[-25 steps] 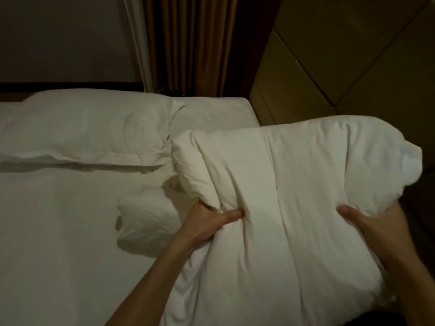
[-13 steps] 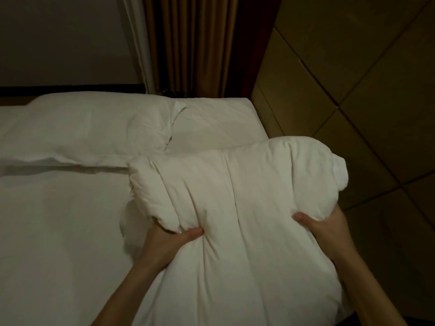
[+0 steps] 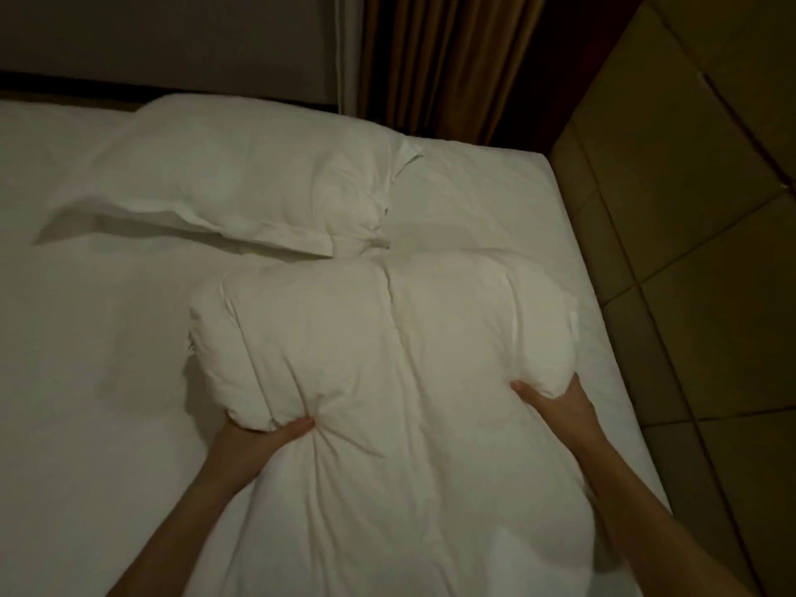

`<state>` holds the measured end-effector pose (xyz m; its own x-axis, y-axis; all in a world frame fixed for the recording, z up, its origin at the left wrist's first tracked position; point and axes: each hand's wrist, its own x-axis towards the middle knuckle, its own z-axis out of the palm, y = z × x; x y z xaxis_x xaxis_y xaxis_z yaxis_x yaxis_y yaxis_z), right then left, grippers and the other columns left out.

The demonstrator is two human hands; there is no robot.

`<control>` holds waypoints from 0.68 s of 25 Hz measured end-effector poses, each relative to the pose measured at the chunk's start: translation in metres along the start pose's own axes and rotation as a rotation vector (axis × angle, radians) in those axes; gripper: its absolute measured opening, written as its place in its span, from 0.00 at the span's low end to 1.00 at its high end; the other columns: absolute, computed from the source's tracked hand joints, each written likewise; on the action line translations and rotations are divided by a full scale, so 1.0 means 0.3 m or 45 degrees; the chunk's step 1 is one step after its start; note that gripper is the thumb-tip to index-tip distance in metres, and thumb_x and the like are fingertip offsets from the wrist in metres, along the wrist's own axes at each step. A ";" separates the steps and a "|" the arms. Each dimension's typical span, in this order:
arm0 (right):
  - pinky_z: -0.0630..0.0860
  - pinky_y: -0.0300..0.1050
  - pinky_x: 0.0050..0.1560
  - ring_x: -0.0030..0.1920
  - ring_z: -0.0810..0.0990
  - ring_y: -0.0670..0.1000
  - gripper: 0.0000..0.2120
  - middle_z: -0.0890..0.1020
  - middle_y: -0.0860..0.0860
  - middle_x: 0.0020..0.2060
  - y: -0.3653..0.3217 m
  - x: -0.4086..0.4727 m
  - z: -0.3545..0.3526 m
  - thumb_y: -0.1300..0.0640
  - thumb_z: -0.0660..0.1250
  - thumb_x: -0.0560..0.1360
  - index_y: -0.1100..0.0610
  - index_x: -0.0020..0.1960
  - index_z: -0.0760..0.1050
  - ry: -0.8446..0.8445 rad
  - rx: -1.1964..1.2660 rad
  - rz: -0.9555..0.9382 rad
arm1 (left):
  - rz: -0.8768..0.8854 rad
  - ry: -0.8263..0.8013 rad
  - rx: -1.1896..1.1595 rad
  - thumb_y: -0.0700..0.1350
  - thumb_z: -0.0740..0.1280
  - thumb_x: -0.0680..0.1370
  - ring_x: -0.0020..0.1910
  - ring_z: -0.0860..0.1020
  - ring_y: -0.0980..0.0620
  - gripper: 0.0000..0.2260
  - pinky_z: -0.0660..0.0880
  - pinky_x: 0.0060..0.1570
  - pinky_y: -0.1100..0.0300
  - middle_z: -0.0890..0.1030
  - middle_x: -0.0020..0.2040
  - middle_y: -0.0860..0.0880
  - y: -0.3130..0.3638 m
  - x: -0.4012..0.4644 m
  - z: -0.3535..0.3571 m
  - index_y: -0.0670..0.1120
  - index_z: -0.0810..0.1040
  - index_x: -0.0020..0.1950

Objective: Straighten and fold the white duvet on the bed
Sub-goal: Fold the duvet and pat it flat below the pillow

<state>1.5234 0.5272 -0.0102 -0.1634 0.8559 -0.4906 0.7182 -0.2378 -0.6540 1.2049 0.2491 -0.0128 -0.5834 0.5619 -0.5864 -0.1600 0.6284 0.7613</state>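
Observation:
The white duvet (image 3: 396, 351) lies bunched and thick on the right half of the bed (image 3: 86, 381), its far end rounded over just below the pillow. My left hand (image 3: 262, 437) grips a fold at the duvet's left side, thumb on top and fingers tucked under. At the right side my right hand (image 3: 555, 402) holds the duvet's edge with the thumb pressed into the fabric and the fingers hidden beneath. The duvet's near end runs between my forearms out of the bottom of the view.
A white pillow (image 3: 241, 183) lies across the head of the bed. Brown curtains (image 3: 448, 58) hang behind the bed's far right corner. The tiled floor (image 3: 698, 252) runs along the bed's right edge. White sheet shows to the left.
Both hands have swung the duvet's end leftward from over the floor and lowered it onto the bed; it now rests on the mattress below the pillow. Both grips are unchanged.

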 end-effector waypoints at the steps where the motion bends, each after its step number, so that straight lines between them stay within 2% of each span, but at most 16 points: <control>1: 0.68 0.52 0.69 0.72 0.70 0.59 0.71 0.68 0.54 0.76 0.024 0.006 -0.007 0.17 0.71 0.47 0.50 0.81 0.54 0.032 -0.038 0.015 | -0.026 0.031 0.011 0.74 0.76 0.47 0.67 0.71 0.53 0.61 0.65 0.70 0.54 0.71 0.73 0.51 -0.011 0.002 0.001 0.51 0.65 0.76; 3: 0.62 0.58 0.75 0.77 0.62 0.59 0.67 0.62 0.54 0.78 0.017 -0.020 -0.013 0.18 0.69 0.54 0.49 0.82 0.48 0.162 -0.115 -0.088 | -0.053 0.249 0.190 0.78 0.72 0.45 0.75 0.62 0.47 0.69 0.58 0.74 0.47 0.61 0.78 0.47 0.002 -0.026 0.019 0.50 0.56 0.80; 4: 0.57 0.60 0.77 0.79 0.56 0.57 0.64 0.58 0.53 0.80 -0.009 -0.048 -0.005 0.21 0.69 0.59 0.48 0.82 0.45 0.209 -0.147 -0.205 | -0.007 0.407 0.310 0.79 0.71 0.49 0.77 0.56 0.45 0.69 0.52 0.76 0.44 0.55 0.80 0.45 0.025 -0.056 0.039 0.49 0.50 0.81; 6: 0.47 0.59 0.79 0.81 0.46 0.52 0.57 0.49 0.49 0.82 -0.109 -0.112 0.037 0.25 0.67 0.67 0.47 0.82 0.43 0.207 -0.337 -0.528 | 0.322 0.659 0.577 0.76 0.64 0.64 0.79 0.48 0.43 0.56 0.44 0.75 0.44 0.48 0.81 0.43 0.102 -0.106 0.104 0.48 0.47 0.81; 8: 0.40 0.60 0.79 0.81 0.40 0.50 0.52 0.44 0.48 0.82 -0.206 -0.134 0.108 0.23 0.60 0.70 0.47 0.83 0.44 0.095 -0.622 -0.750 | 0.650 0.632 0.917 0.71 0.52 0.76 0.80 0.44 0.43 0.40 0.41 0.76 0.43 0.48 0.81 0.44 0.194 -0.092 0.175 0.49 0.53 0.81; 9: 0.38 0.63 0.78 0.81 0.38 0.51 0.51 0.43 0.48 0.82 -0.238 -0.121 0.143 0.21 0.55 0.70 0.48 0.83 0.45 0.045 -0.729 -0.797 | 0.709 0.584 1.043 0.71 0.46 0.78 0.80 0.43 0.43 0.37 0.41 0.76 0.41 0.48 0.81 0.45 0.224 -0.057 0.200 0.50 0.54 0.81; 12: 0.34 0.68 0.76 0.80 0.35 0.54 0.51 0.42 0.49 0.82 -0.291 -0.020 0.212 0.18 0.47 0.70 0.47 0.82 0.43 0.043 -0.883 -0.795 | 0.592 0.544 1.274 0.73 0.38 0.76 0.80 0.42 0.41 0.39 0.40 0.75 0.36 0.49 0.81 0.45 0.239 0.093 0.235 0.52 0.52 0.81; 17: 0.34 0.71 0.74 0.80 0.35 0.58 0.50 0.42 0.52 0.82 -0.221 0.151 0.349 0.18 0.41 0.70 0.47 0.82 0.41 0.075 -1.035 -0.779 | 0.397 0.554 1.354 0.76 0.34 0.73 0.79 0.45 0.37 0.41 0.44 0.72 0.30 0.47 0.81 0.43 0.099 0.294 0.247 0.56 0.47 0.81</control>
<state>1.3976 0.5337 -0.0494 -0.6390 0.7525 -0.1593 0.7682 0.6135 -0.1833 1.2077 0.3573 -0.0626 -0.7341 0.6689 -0.1171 0.6577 0.7433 0.1225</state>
